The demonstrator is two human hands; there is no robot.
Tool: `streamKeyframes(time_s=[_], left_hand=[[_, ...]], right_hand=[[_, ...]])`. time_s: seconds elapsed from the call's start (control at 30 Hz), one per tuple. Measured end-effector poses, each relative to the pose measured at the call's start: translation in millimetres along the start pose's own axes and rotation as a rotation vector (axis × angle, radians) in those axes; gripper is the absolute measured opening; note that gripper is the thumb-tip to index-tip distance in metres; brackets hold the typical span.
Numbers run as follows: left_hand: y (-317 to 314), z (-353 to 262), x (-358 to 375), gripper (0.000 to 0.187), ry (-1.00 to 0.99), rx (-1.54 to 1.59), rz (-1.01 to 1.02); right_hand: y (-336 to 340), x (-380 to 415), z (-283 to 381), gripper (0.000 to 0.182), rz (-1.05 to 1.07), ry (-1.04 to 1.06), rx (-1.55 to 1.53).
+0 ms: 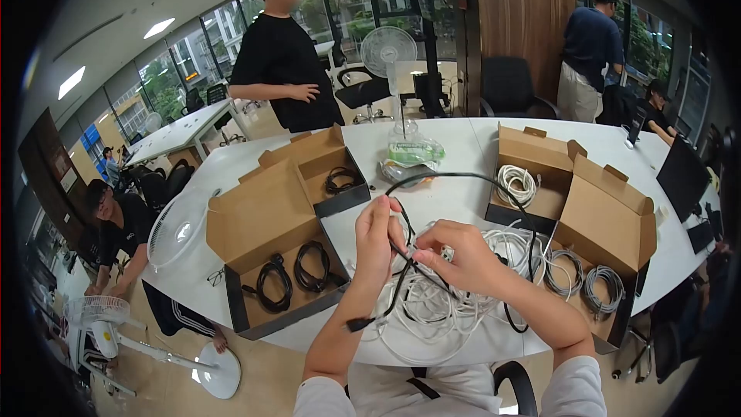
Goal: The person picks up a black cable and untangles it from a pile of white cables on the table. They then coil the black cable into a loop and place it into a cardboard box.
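Above the middle of the white table (455, 139), my left hand (376, 238) is closed round a black cable (463, 175). My right hand (457, 253) pinches the same cable close beside it, near a small pale piece I cannot make out. The cable arches over both hands and drops on the right past my forearm; one end with a black plug (359, 324) hangs at the lower left. Under my hands lies a tangled heap of white cables (432, 309).
On the left, open cardboard boxes (258, 212) hold coiled black cables (274, 284). Boxes on the right (606, 224) hold a white coil (517, 185) and grey coils (603, 289). A green-labelled plastic package (417, 150), a fan grille (181, 228) and glasses (215, 276) lie around. People are nearby.
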State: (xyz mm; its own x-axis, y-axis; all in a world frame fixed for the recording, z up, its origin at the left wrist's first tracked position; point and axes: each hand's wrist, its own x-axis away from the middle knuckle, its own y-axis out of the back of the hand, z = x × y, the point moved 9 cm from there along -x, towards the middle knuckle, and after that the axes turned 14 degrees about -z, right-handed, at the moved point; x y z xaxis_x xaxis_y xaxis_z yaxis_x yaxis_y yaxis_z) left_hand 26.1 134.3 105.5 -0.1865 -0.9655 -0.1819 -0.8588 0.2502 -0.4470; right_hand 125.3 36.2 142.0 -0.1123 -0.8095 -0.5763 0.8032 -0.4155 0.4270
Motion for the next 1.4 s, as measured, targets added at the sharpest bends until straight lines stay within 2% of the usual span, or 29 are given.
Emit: streamKeyframes(time_s=[0.03, 0.07, 0.27, 0.37, 0.4, 0.47, 0.57, 0.67, 0.77, 0.9, 0.93, 1.03, 1.07, 1.17, 1.2, 1.23, 1.3, 1.37, 1.4], left_hand=[[1, -3, 3, 0.033, 0.004, -0.011, 0.005], [6, -3, 3, 0.032, 0.019, 0.016, -0.004], [14, -1, 3, 0.029, 0.109, 0.088, 0.016], [13, 0, 3, 0.030, 0.156, 0.168, 0.078], [16, -2, 1, 0.030, 0.174, 0.206, 0.094], [33, -5, -6, 0.030, 0.144, 0.232, 0.004], [55, -12, -14, 0.030, 0.066, 0.264, -0.069], [58, -26, -13, 0.031, -0.014, 0.311, -0.113], [68, -32, -19, 0.030, -0.049, 0.397, -0.196], [87, -49, -29, 0.028, -0.126, 0.513, -0.222], [92, -53, -32, 0.028, -0.142, 0.521, -0.237], [105, -57, -44, 0.027, -0.198, 0.547, -0.214], [107, -58, -49, 0.027, -0.208, 0.553, -0.206], [105, -62, -61, 0.027, -0.175, 0.618, -0.183], [100, -65, -63, 0.027, -0.161, 0.635, -0.175], [95, -69, -63, 0.027, -0.145, 0.655, -0.161], [81, -84, -55, 0.028, -0.130, 0.676, -0.098], [69, -102, -46, 0.028, -0.130, 0.679, -0.031], [65, -113, -42, 0.027, -0.159, 0.670, 0.016]], right_hand=[[-6, 0, -11, 0.021, 0.067, -0.110, -0.033], [0, -2, -10, 0.016, -0.021, -0.071, 0.008], [-14, 10, 10, 0.022, 0.043, 0.373, -0.225], [-14, 30, 21, 0.028, 0.483, 0.147, -0.340], [1, 28, 18, 0.030, 0.432, 0.132, -0.357], [39, 24, -5, 0.034, 0.208, 0.177, -0.538], [78, 24, -44, 0.032, -0.131, 0.007, -1.011], [90, 40, -65, 0.030, -0.316, -0.068, -1.038], [97, 54, -67, 0.025, -0.426, -0.208, -0.888], [100, 76, -85, 0.018, -0.552, -0.375, -0.879], [98, 82, -90, 0.010, -0.525, -0.351, -0.966], [89, 104, -95, 0.007, -0.523, -0.327, -0.743], [87, 100, -80, 0.008, -0.477, -0.208, -0.680], [70, 94, -77, 0.007, -0.412, -0.286, -0.541], [63, 93, -86, 0.005, -0.394, -0.436, -0.525], [57, 88, -93, 0.004, -0.394, -0.423, -0.504], [46, 78, -96, 0.010, -0.305, -0.445, -0.195], [29, 72, -95, 0.017, -0.262, -0.387, -0.148], [20, 68, -88, 0.019, -0.172, -0.339, -0.036]])
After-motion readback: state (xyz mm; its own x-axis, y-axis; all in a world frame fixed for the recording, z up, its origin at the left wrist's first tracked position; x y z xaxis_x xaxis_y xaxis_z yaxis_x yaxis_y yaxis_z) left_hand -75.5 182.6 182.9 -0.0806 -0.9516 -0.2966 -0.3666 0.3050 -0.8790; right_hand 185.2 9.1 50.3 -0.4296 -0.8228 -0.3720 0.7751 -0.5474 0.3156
